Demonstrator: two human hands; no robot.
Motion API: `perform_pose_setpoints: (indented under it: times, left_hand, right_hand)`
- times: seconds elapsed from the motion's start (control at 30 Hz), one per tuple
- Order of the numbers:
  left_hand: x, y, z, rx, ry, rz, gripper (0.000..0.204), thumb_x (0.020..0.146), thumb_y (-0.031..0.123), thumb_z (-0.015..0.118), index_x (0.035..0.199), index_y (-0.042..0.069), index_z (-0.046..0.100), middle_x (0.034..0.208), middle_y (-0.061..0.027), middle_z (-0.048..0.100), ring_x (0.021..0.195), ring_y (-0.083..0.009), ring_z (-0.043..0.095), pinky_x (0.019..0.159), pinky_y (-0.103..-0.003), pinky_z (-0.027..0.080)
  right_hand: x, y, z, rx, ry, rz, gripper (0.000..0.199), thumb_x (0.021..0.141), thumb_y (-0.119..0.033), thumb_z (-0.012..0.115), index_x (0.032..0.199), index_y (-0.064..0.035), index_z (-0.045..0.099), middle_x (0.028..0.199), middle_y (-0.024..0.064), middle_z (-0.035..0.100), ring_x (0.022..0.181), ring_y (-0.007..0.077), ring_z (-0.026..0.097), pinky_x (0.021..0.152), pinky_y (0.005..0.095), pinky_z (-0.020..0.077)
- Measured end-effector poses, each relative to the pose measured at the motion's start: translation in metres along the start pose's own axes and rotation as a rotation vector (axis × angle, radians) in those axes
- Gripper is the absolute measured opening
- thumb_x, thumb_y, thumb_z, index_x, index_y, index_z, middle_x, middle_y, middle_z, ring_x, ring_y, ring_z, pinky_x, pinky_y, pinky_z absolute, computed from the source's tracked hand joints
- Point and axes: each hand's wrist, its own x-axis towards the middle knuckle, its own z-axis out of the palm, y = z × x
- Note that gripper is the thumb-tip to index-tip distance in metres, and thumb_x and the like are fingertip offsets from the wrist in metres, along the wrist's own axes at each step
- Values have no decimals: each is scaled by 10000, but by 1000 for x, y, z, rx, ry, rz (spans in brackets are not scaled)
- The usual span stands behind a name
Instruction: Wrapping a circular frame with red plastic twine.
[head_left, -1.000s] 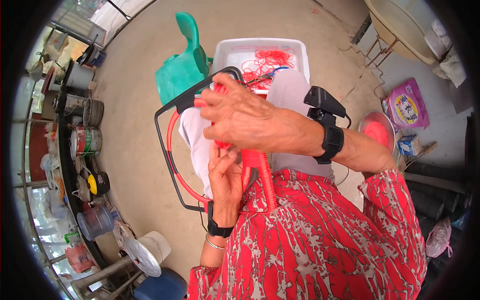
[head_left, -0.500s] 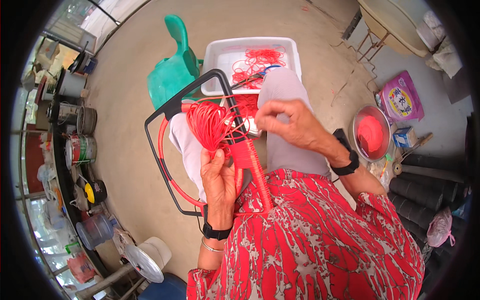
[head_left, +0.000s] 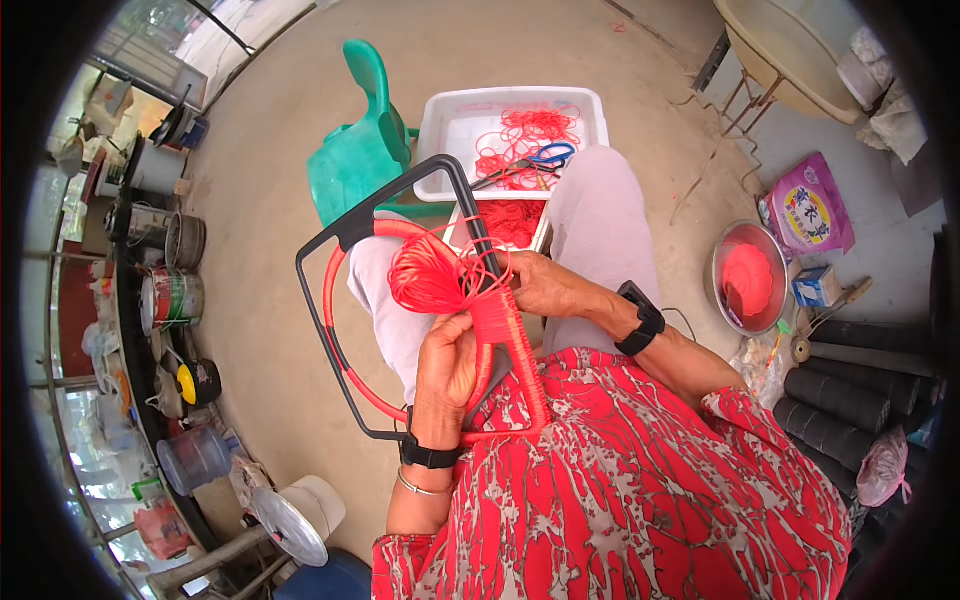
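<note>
A black metal frame [head_left: 312, 290] lies tilted over my lap, with a red hoop [head_left: 337, 320] inside it. Red cord is wound tightly around one side of the frame as a wrapped band [head_left: 527, 375]. My left hand [head_left: 447, 362] is closed beneath a looped bundle of red cord [head_left: 425, 275], gripping its lower end beside the wrapping. At the frame's black bar just above the wrapping, my right hand [head_left: 548, 284] has its fingers bent together on the red cord; the fingertips are partly hidden behind the bar and loose strands.
Ahead stands a white tray [head_left: 440, 105] with loose red cord and blue-handled scissors [head_left: 553, 153]; a box of red cord [head_left: 512, 222] sits below it. A green plastic chair [head_left: 355, 160] is to its left. A metal basin [head_left: 722, 285] and black rolls [head_left: 835, 398] stand at the right.
My right hand has come down and left from above my thigh to the frame's bar, its fingers closing there. The left hand still grips the bundle, which has moved slightly lower and right.
</note>
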Motion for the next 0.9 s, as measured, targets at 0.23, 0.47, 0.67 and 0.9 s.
perform_pose_setpoints:
  times: [0.23,0.47,0.67,0.9]
  left_hand:
    - [2,-3,-6,-52,-18,12,411,857,-68,466,1262,-127,429,1178,-244,583,1064,-359,608,1007,-478,474]
    - [-13,1,38,-10,-129,294,564,775,-108,514,1326,-28,424,1254,-156,557,1139,-282,565,1022,-422,446]
    - [-8,7,22,-15,-138,373,510,843,13,569,1334,-8,433,1170,-111,605,1048,-202,568,966,-351,434]
    - [-1,12,33,226,-57,387,325,941,162,592,1206,-22,548,1118,-92,629,985,-168,607,890,-315,488]
  right_hand:
    - [3,2,-12,-181,-49,-8,244,801,-194,697,979,-29,668,768,111,641,682,182,613,628,339,479]
    - [-14,-21,-34,-560,259,-375,238,736,-116,663,906,-11,535,710,126,552,633,330,531,590,393,448]
    - [-40,-56,-34,-352,304,-131,198,732,-62,657,880,-12,535,753,73,593,681,162,573,630,311,470]
    - [-52,-81,-42,-195,353,-190,226,768,20,671,965,-27,570,889,40,619,844,93,588,765,255,485]
